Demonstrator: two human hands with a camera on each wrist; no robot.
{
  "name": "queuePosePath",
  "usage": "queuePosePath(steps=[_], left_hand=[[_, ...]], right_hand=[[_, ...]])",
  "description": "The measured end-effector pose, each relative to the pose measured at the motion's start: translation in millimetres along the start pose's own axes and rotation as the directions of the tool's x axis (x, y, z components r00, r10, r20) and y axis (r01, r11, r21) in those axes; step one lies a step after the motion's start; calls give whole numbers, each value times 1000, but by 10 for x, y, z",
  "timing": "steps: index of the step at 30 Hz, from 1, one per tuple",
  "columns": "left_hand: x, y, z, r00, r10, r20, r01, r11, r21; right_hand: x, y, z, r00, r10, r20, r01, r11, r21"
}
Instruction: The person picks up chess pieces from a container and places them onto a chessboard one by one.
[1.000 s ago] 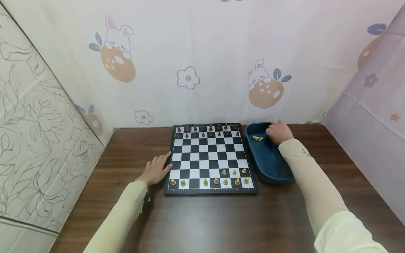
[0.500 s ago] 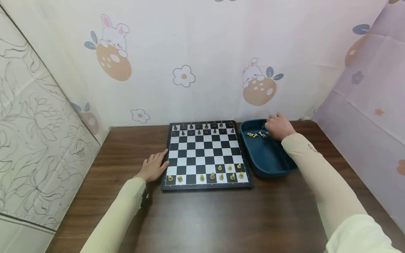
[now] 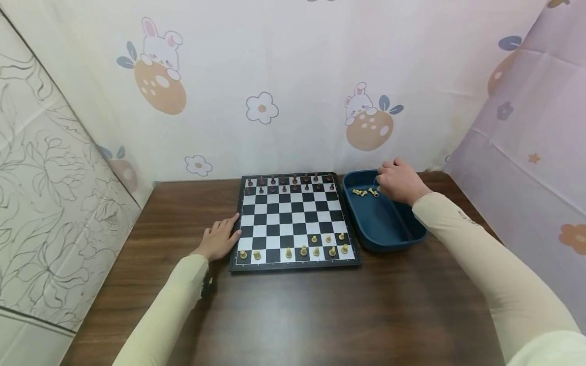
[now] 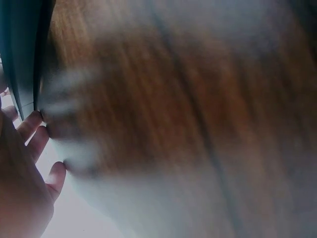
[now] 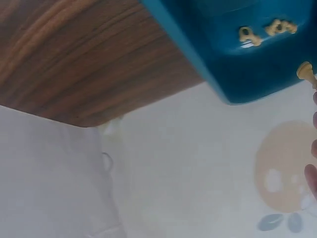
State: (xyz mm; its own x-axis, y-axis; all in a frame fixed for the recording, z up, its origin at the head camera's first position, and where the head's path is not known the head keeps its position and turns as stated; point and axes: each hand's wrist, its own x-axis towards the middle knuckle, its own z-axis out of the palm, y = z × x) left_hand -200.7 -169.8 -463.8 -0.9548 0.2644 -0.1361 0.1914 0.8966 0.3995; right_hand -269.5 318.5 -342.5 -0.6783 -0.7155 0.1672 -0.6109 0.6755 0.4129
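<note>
The chessboard [image 3: 286,219] lies on the table with dark brown pieces [image 3: 284,188] in two rows at the far side. Pale yellow pieces [image 3: 303,250] stand on the near rows, with gaps among them. My left hand [image 3: 217,239] rests its spread fingers against the board's left edge. Over the far end of a blue tray [image 3: 382,221], my right hand [image 3: 399,180] pinches a yellow chess piece [image 5: 306,72]; its flared base shows in the right wrist view and the fingers hide its top. Several other yellow pieces [image 3: 363,193] lie on their sides in the tray.
The tray stands close against the board's right side. A curtain [image 3: 302,101] printed with rabbits hangs behind the wooden table [image 3: 293,315], and further patterned cloth borders it at left and right.
The right hand has risen slightly from the tray's far end with a yellow piece in its fingertips, uncovering more loose pieces. The left hand stays at the board's edge. The head view has shifted slightly.
</note>
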Motion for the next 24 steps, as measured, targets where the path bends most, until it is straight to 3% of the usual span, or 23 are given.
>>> queuePosePath(steps=[8, 15, 19, 24], left_hand=[[-7, 18, -20, 1000, -7, 6, 7, 1000, -4], [-13, 16, -22, 1000, -10, 6, 10, 1000, -6], [-17, 24, -27, 1000, -7, 8, 7, 1000, -9], [-20, 18, -25, 1000, -6, 9, 6, 1000, -10]], right_hand=[[142, -246, -164, 994, -100, -50, 98, 995, -34], [331, -576, -364, 988, -151, -24, 149, 986, -69], [437, -764, -441, 985, -170, -1, 169, 984, -54], [567, -981, -481, 977, -209, -37, 208, 978, -6]])
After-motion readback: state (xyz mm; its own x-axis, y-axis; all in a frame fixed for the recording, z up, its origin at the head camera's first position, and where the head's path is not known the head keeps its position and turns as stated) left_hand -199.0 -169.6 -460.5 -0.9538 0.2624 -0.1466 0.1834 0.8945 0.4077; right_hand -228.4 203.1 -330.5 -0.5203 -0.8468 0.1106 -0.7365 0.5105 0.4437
